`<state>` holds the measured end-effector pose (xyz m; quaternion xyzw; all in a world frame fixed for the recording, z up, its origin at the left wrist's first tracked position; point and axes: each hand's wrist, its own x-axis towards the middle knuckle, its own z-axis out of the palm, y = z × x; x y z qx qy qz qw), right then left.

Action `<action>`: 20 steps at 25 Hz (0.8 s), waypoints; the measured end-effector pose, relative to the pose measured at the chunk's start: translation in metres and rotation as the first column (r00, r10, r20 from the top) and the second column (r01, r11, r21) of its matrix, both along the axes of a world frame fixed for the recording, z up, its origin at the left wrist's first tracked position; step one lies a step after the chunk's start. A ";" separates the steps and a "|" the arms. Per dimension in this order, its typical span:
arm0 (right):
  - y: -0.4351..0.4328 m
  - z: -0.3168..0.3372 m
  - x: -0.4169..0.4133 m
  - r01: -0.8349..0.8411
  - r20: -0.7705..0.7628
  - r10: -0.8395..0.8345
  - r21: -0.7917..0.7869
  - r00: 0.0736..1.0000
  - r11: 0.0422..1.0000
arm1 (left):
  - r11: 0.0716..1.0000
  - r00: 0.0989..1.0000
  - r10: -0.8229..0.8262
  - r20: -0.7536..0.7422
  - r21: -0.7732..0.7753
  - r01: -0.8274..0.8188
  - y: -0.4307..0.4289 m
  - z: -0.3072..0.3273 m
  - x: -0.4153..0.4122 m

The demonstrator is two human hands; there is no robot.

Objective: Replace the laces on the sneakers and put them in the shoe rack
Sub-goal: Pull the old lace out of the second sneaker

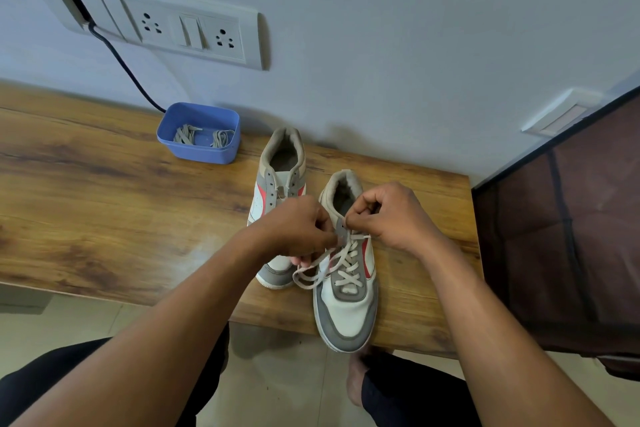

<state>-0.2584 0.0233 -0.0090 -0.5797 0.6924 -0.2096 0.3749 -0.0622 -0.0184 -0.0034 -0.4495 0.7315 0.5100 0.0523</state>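
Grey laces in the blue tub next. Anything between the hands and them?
Nothing visible. The blue tub is open-topped, the grey laces lie uncovered, and the unlaced sneaker stands just right of the path from the left hand.

Pale wall (415, 28), wooden bench (104, 201), floor (52, 329) perhaps tiled.

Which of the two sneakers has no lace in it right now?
The left sneaker, nearer the blue tub: its eyelets look bare. The right sneaker carries a white lace gripped by left hand and right hand.
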 end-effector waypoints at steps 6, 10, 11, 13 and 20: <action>0.000 -0.002 -0.001 -0.006 -0.011 0.006 0.000 1.000 1.000 | 0.993 0.999 -0.031 -0.009 0.113 0.032 -0.001 0.006 0.003; -0.001 -0.001 0.000 -0.015 -0.014 0.015 -0.005 1.000 1.000 | 0.991 0.996 -0.094 -0.005 0.094 0.094 0.000 0.006 0.002; -0.001 -0.001 0.000 -0.022 -0.009 0.022 -0.008 1.000 1.000 | 0.984 0.992 -0.123 -0.009 0.132 0.123 -0.002 0.009 0.005; 0.000 0.000 0.001 -0.025 -0.002 0.025 0.000 1.000 1.000 | 0.987 0.996 -0.085 -0.014 0.133 0.086 -0.004 0.007 0.007; -0.001 -0.001 0.001 -0.040 -0.020 0.040 -0.009 0.999 0.999 | 0.954 0.970 -0.240 -0.034 0.174 0.243 -0.008 0.015 0.015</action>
